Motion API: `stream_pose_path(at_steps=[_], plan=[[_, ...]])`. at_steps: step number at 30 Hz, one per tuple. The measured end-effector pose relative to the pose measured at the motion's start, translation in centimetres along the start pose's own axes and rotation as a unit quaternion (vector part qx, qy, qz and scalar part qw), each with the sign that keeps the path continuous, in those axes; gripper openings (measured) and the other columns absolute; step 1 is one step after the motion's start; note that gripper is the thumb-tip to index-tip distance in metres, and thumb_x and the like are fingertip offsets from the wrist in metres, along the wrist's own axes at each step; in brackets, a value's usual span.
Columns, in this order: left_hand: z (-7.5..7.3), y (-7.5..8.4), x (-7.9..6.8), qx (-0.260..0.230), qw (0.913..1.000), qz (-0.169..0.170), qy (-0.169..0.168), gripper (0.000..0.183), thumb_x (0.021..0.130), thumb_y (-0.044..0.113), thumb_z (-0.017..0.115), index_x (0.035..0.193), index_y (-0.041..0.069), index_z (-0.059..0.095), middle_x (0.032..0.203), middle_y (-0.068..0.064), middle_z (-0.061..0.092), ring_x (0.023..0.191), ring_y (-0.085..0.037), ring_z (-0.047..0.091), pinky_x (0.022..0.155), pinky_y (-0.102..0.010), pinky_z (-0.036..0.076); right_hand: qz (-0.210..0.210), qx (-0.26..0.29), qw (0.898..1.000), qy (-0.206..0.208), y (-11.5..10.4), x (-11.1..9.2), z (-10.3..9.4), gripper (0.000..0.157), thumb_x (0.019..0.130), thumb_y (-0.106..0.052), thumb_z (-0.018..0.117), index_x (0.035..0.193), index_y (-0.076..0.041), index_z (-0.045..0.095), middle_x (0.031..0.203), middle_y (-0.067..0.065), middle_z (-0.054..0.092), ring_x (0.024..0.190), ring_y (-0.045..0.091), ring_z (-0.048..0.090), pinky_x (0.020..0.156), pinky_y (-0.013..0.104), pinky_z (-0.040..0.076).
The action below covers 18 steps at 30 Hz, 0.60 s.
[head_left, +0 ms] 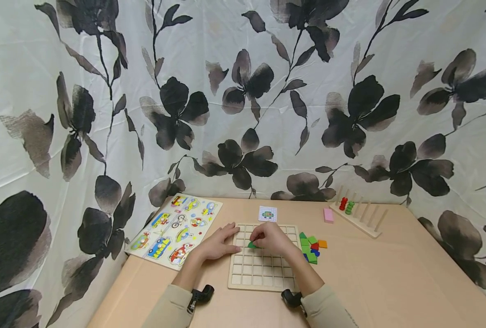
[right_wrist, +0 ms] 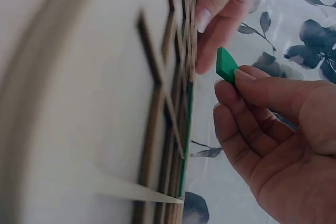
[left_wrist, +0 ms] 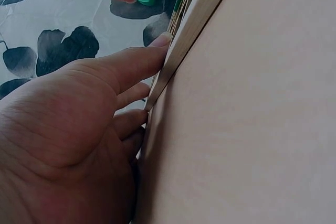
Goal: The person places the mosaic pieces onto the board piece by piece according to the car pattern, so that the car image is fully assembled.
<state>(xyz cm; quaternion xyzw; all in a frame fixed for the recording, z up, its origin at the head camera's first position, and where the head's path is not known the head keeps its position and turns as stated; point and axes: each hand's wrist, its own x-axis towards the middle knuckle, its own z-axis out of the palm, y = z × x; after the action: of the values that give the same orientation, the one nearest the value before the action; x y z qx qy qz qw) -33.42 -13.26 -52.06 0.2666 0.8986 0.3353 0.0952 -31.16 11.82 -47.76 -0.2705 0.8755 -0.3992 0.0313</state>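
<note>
I'm seeing the sleeves (head_left: 170,310) getting cut off at frame bottom. Grid board (head_left: 263,269) is sitting lower centre, right hand (head_left: 272,237) hiding some upper cells. Left hand (head_left: 216,243) is touching the board's left edge, fingers extended. Right is pinching a green piece (right_wrist: 227,66), upper centre of right-wrist view. Beyond, a card (head_left: 267,214) is showing detail too small to read.

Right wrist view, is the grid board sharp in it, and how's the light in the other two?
Right wrist view: the grid board is blurred at its near side, the green piece crisper; left wrist view: dim, with a soft shadow on the table beside the left hand; head view: brighter, fairly even light.
</note>
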Motion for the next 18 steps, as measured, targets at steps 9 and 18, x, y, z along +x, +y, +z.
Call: stream_pose_path(at_steps=[9,18], plan=[[0.0,-0.1,-0.2,0.007,0.9999,-0.01,-0.004,0.076,0.097,0.044,0.072,0.159,0.01,0.044,0.172,-0.016,0.025,0.162,-0.035,0.016,0.134,-0.055,0.01,0.019,-0.009,0.999,-0.025,-0.3,-0.3,0.9,0.015,0.092,0.005,0.072,0.09,-0.007,0.08,0.09,0.0,0.075,0.082,0.011,0.061,0.07,0.025,0.055],[0.0,0.2,-0.3,-0.004,1.0,-0.002,-0.004,0.076,0.097,0.042,0.072,0.158,0.005,0.043,0.171,-0.02,0.025,0.161,-0.04,0.015,0.133,-0.058,0.01,-0.005,-0.033,0.999,-0.038,0.3,-0.1,1.4,0.012,0.092,0.0,0.076,0.088,-0.01,0.08,0.087,-0.003,0.076,0.08,0.009,0.061,0.071,0.023,0.055]])
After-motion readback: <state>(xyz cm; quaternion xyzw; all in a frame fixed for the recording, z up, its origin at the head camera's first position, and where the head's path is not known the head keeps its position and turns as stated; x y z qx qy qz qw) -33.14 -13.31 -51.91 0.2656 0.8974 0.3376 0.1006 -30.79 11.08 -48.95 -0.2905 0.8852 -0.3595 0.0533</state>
